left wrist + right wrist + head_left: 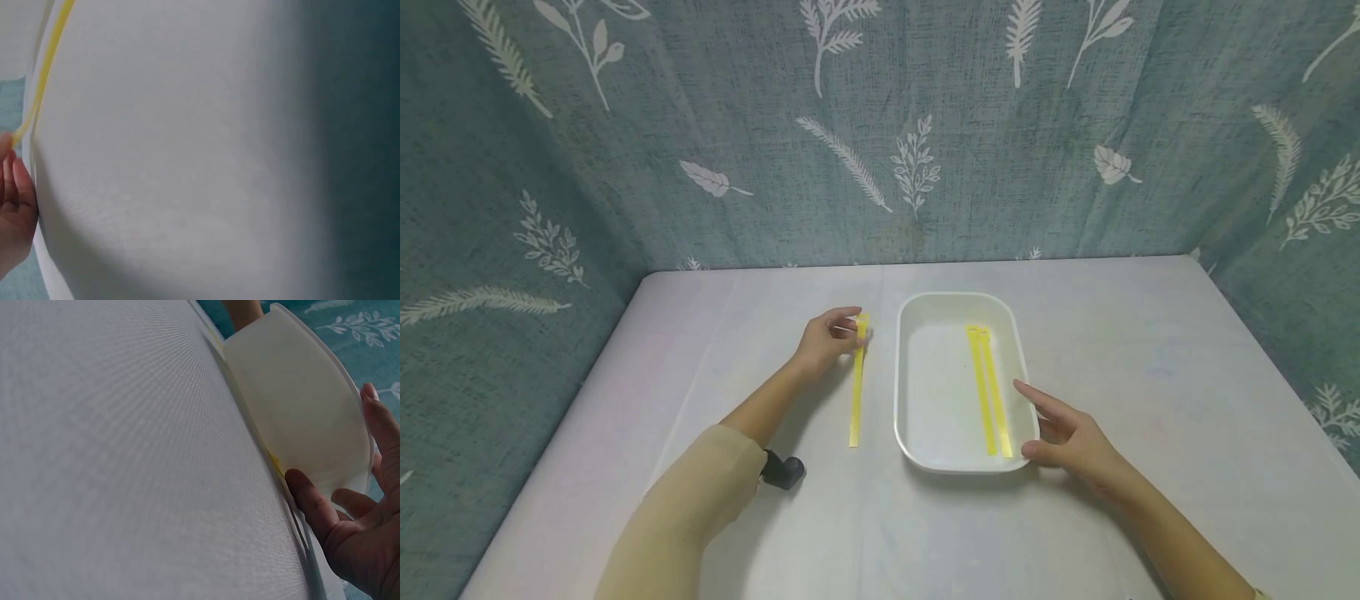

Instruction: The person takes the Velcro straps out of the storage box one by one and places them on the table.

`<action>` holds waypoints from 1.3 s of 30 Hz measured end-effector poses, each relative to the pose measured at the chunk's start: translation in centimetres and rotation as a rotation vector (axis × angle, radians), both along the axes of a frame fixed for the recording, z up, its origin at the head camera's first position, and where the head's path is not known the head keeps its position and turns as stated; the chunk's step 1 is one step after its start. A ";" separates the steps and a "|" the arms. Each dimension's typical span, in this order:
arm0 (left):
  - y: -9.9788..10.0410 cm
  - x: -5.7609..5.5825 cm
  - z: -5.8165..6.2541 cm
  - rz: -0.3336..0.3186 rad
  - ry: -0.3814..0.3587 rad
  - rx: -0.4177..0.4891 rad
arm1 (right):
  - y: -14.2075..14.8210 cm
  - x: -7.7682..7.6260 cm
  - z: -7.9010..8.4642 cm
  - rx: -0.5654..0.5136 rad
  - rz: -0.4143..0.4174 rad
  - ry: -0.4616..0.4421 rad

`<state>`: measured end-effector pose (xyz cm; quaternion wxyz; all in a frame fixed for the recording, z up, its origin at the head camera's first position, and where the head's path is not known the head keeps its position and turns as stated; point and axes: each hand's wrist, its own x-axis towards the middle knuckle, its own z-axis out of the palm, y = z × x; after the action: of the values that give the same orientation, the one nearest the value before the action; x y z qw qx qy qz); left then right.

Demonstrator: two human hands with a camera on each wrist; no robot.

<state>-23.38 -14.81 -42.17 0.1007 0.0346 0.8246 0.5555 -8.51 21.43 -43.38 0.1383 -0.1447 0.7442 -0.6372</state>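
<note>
My left hand [829, 342] pinches a flat yellow strip [855, 408] near its far end, where a squarish head shows. In the left wrist view the strip [47, 75] bends up to the fingertips, its rest reaching along the table. Right of it stands a white rectangular tray [932, 454], with two similar yellow strips [990, 392] side by side on its floor. My right hand [1078, 446] rests at the tray's near right corner, fingers spread. The right wrist view shows its thumb against the tray's outer wall [294, 394] and a finger along the rim; the other fingers are partly hidden.
A white cloth [1150, 400] covers the table. Behind and at both sides hangs a teal curtain [737, 125] with white leaf patterns. A small black device [784, 471] sits at the left wrist, by the beige sleeve.
</note>
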 end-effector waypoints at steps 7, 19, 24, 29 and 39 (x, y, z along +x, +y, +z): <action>-0.1 -0.4 -0.2 -0.056 0.085 -0.165 | 0.0 0.0 -0.1 -0.024 0.008 0.011; -0.3 -0.8 -0.4 -0.024 0.060 -0.342 | 0.0 0.0 -0.1 -0.028 0.023 0.023; -0.6 -1.1 -0.5 -0.050 0.093 -0.402 | 0.0 0.0 -0.1 -0.012 0.021 0.033; -0.8 -1.1 -0.4 -0.084 0.092 -0.453 | 0.0 0.1 -0.2 -0.042 0.032 0.013; -0.8 -1.1 0.1 -0.090 0.037 -0.506 | 0.0 0.1 -0.1 -0.030 0.025 0.024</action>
<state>-24.53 -15.64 -42.08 0.1157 0.0551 0.9367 0.3257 -8.39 21.41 -43.48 0.1353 -0.1637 0.7342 -0.6448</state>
